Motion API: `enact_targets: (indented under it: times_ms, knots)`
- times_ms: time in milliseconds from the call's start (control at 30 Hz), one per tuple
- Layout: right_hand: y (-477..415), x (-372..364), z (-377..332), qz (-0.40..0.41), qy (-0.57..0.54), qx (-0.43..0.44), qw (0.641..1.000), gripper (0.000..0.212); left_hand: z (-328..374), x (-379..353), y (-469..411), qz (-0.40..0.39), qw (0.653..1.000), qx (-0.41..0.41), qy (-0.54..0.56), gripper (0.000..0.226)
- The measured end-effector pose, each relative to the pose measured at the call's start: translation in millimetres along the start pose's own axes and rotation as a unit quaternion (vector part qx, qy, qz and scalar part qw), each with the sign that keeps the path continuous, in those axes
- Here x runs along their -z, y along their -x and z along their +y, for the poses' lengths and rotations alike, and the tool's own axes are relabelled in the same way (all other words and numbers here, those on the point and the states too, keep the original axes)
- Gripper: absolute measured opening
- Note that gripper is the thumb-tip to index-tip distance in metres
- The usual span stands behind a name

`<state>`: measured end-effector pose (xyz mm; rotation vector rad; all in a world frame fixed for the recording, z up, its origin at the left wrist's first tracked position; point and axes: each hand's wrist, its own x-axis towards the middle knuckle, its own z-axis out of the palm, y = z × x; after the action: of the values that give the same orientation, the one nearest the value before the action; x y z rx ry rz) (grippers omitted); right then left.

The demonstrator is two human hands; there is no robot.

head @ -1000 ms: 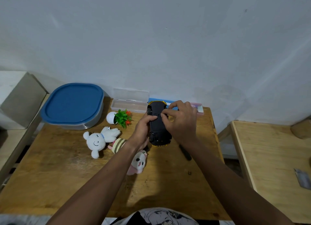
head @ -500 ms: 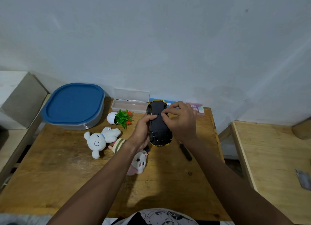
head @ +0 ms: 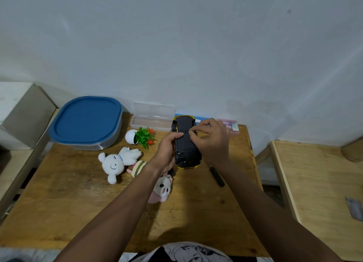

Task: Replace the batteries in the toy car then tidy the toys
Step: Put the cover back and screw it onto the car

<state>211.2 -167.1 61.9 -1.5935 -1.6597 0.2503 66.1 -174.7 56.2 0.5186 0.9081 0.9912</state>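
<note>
well left of the left hand, a blue-lidded container (head: 86, 120) and a white plush toy (head: 115, 161) sit on the desk (head: 78, 212). the left hand (head: 167, 153) curls its fingers round the flank of the toy car (head: 185, 144), held belly-up between both hands. the right hand (head: 212, 140) arches over the other side, thumb and forefinger pinching at the underside; what they nip is too small to tell. the car looks light, stiff and smooth, so it is best held by the flanks, clear of the wheels.
</note>
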Motion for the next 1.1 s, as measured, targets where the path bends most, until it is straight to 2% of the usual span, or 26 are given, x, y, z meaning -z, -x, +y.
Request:
enact_targets:
  times_ms: [233,433,667,967,1100]
  knots:
    - [-6.0,-7.3,2.0,-0.043,-0.106,-0.101,0.988,0.014,0.0,-0.8,-0.2,0.005,1.0,-0.008,-0.002,0.041]
    - [-2.8,-5.7,4.5,-0.038,-0.093,-0.078,0.992,0.016,-1.4,0.5,-0.5,0.003,1.0,-0.007,-0.004,0.034]
    - [-2.5,-5.6,6.2,-0.032,-0.088,-0.064,0.993,0.019,-1.2,1.6,-1.3,0.002,1.0,-0.015,-0.009,0.039]
    - [-2.0,-5.6,5.6,-0.037,-0.08,-0.072,0.994,0.021,-2.8,3.1,-2.4,-0.004,1.0,-0.012,-0.007,0.038]
    - [-2.6,-7.1,6.9,-0.047,-0.089,-0.09,0.991,0.015,-3.6,3.3,-3.0,-0.009,0.999,-0.024,-0.02,0.028]
